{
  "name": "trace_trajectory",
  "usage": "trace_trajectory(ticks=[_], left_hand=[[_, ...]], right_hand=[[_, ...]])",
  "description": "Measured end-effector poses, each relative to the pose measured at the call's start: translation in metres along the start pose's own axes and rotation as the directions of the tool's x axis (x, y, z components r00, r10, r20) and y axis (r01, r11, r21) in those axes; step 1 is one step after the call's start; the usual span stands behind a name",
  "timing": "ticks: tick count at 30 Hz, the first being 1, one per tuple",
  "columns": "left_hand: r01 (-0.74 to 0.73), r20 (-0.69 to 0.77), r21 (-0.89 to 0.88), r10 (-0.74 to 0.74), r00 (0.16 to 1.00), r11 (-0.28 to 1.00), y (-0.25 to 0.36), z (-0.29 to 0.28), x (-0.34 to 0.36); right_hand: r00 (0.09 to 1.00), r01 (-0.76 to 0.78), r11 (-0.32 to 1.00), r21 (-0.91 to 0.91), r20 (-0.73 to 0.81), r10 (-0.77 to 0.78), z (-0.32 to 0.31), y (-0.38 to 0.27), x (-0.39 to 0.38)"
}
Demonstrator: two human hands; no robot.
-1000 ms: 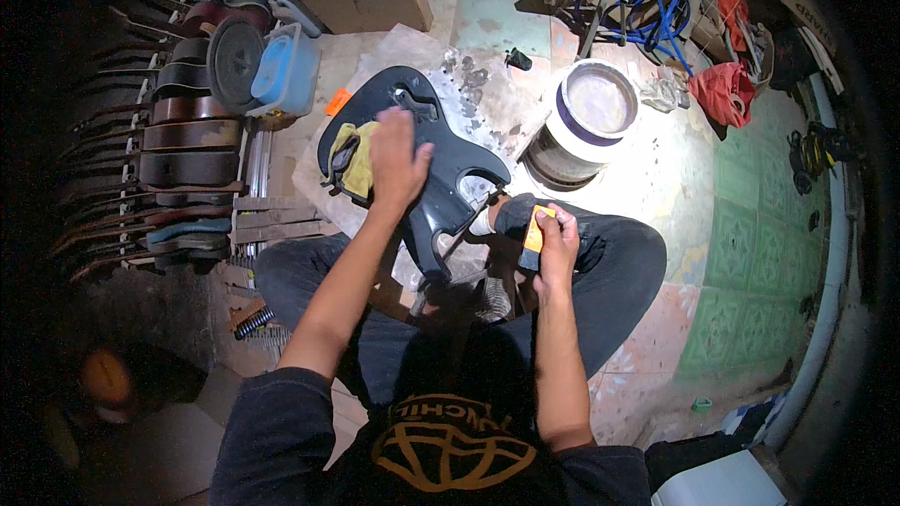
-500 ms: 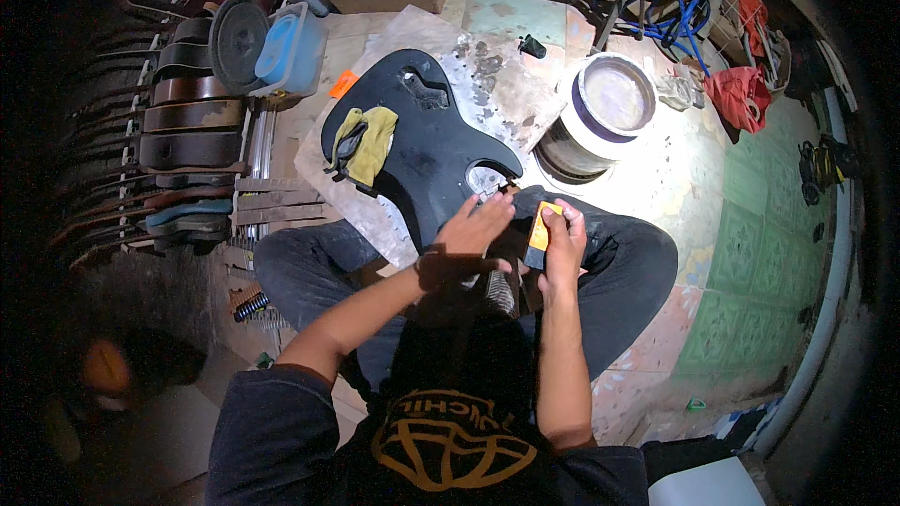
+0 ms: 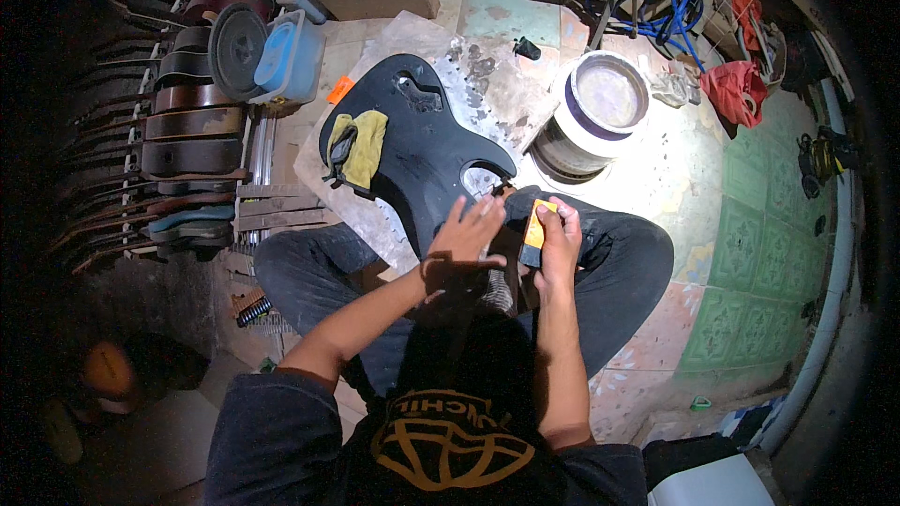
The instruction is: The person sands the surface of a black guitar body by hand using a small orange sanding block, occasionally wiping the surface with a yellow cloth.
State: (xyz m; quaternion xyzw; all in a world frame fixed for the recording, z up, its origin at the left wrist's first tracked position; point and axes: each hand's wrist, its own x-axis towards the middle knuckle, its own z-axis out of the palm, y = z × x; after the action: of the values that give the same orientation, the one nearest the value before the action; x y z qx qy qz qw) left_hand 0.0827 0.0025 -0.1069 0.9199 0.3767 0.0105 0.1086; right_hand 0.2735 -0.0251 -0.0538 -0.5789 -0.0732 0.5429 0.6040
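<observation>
Between my bent legs a black electric guitar body (image 3: 412, 131) lies on a stained pale sheet (image 3: 412, 37). Its neck end points toward me and is mostly hidden in shadow under my arms. My left hand (image 3: 461, 232) hovers over or rests on the near end of the guitar, fingers spread and nothing in them; contact I cannot tell. My right hand (image 3: 560, 239), just to its right, grips a small yellow and black block (image 3: 538, 230), held upright over my right leg. A yellow-green cloth (image 3: 364, 155) with a dark item on it lies on the body's left side.
A pale round bucket (image 3: 572, 131) with a basin (image 3: 611, 94) on top stands beyond my right knee. Guitars (image 3: 192, 122) fill a rack at left, beside a clear plastic tub (image 3: 291, 56). Blue hose (image 3: 689, 5) and a red bag (image 3: 733, 96) lie at far right.
My left hand has drawn slightly back and left, its fingers spreading and lifting. The block stays in my right hand, nearly in place. The whole view has shifted slightly.
</observation>
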Motion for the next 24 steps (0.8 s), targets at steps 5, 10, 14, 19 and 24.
trace_trajectory(ticks=[5, 10, 14, 19, 24], left_hand=[[-0.082, 0.065, -0.204, 0.097, 0.993, 0.976, -0.015, -0.007, 0.004], [0.303, -0.125, 0.077, -0.292, 0.948, 0.950, -0.083, -0.016, 0.047], [0.707, -0.335, 0.024, -0.661, 0.672, 0.707, -0.107, -0.006, 0.059], [0.284, -0.112, 0.126, -0.271, 0.956, 0.950, -0.003, 0.009, 0.026], [-0.001, 0.007, -0.110, 0.002, 1.000, 0.994, -0.004, 0.003, 0.011]], right_hand=[[1.000, 0.008, 1.000, -0.018, -0.003, -0.008, -0.005, 0.000, -0.001], [1.000, 0.009, 1.000, 0.018, -0.021, -0.009, -0.007, -0.002, -0.001], [1.000, -0.028, 1.000, -0.006, -0.001, 0.028, -0.001, 0.000, -0.002], [1.000, -0.006, 1.000, 0.021, 0.005, 0.006, 0.001, -0.002, -0.001], [1.000, -0.020, 1.000, 0.024, 0.009, 0.020, 0.001, -0.005, 0.000]])
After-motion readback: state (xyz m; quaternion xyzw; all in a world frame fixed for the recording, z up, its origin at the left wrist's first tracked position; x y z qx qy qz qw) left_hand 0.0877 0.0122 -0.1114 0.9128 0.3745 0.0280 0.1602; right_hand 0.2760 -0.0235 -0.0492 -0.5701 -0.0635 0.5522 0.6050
